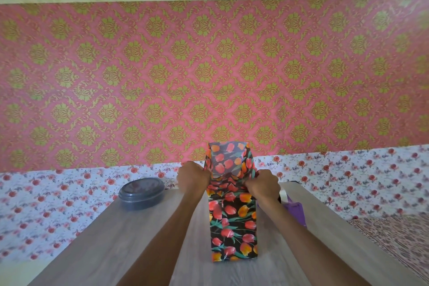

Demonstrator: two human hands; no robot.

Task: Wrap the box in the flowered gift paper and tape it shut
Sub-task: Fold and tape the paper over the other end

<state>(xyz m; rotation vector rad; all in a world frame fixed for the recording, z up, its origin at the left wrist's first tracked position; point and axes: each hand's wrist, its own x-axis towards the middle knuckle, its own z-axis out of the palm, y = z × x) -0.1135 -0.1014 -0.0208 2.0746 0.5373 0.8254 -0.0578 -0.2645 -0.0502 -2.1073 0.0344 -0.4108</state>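
The table (111,239) carried the box (233,220), already sleeved in flowered paper (234,247), its long axis running straight away from the person. Its unsealed far end sat between the hands, equally near both. The left grip (193,176) and right grip (262,184) each curled onto a side fold beneath the upright flap (226,160).

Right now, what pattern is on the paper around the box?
The paper shows red-orange tulips on black; head view.

flowered paper (233,223) hides box, purple object (295,209) half hidden
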